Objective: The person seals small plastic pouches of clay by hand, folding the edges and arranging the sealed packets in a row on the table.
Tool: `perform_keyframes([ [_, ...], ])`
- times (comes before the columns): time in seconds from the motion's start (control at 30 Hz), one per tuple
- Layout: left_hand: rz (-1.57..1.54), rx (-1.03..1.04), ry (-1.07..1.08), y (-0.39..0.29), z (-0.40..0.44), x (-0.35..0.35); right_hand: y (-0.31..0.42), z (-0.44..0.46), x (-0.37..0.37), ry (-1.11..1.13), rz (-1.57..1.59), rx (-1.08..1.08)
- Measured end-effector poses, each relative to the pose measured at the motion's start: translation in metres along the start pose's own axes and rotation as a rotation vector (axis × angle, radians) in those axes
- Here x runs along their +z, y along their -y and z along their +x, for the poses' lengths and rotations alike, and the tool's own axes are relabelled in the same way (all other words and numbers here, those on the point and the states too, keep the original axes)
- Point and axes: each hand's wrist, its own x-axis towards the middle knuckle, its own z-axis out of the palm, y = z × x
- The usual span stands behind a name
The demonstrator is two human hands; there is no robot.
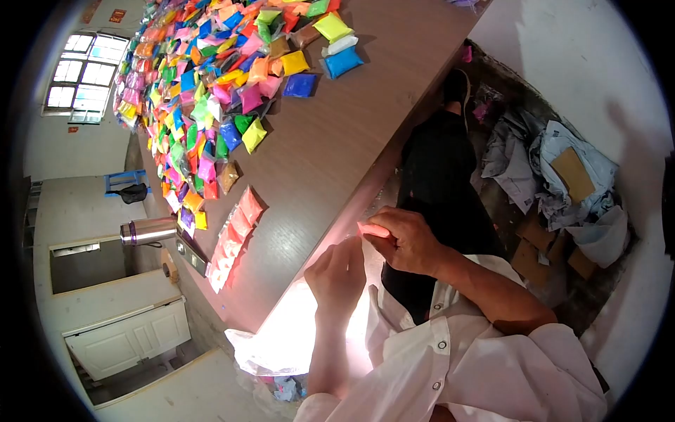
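Note:
Between my two hands, above my lap beside the table edge, is a small coral packet (374, 230). My right hand (409, 243) is closed around it, with thumb and fingers pinching its soft coral body. My left hand (337, 273) meets the packet's near end with its fingers bent and pressed together; its fingertips are partly hidden and washed out by bright light. On the table to the left lies a row of coral packets (235, 235), side by side in clear plastic.
A large heap of colourful packets (204, 105) covers the table's far side. A metal thermos (149, 231) and a phone (191, 254) are at the table's left edge. White plastic (271, 352) hangs below. Crumpled bags and cardboard (573, 176) lie on the floor at right.

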Motion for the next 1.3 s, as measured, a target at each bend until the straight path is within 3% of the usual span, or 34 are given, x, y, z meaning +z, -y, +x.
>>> perform_keyframes([
  [0.43, -0.023, -0.023, -0.033, -0.003, 0.002, -0.003, 0.004, 0.002, -0.005, 0.057, -0.047, 0.051],
  [0.53, -0.066, 0.025, 0.03, -0.006, 0.0, -0.001, -0.001, 0.002, -0.003, 0.077, -0.016, 0.025],
  [0.63, 0.024, -0.063, -0.022, 0.008, 0.003, 0.001, -0.001, 0.002, 0.002, 0.006, -0.059, -0.073],
  [0.7, 0.01, -0.063, -0.034, 0.005, 0.005, -0.005, 0.003, -0.001, 0.003, -0.037, -0.04, 0.059],
  [0.8, -0.036, 0.025, 0.039, -0.005, 0.001, -0.01, -0.004, -0.003, 0.0, 0.009, -0.031, 0.026],
  [0.97, -0.034, -0.21, 0.003, 0.006, 0.005, -0.01, -0.005, 0.0, 0.001, -0.038, -0.118, -0.096],
  [1.07, -0.075, -0.096, 0.036, 0.002, -0.001, -0.015, -0.002, 0.002, 0.0, -0.043, -0.146, -0.169],
  [1.2, -0.025, -0.098, 0.015, 0.009, 0.004, -0.008, -0.004, 0.0, 0.002, -0.042, -0.197, -0.207],
  [1.3, -0.136, -0.32, -0.022, 0.009, 0.0, -0.013, 0.002, 0.001, -0.001, -0.059, -0.228, -0.278],
])
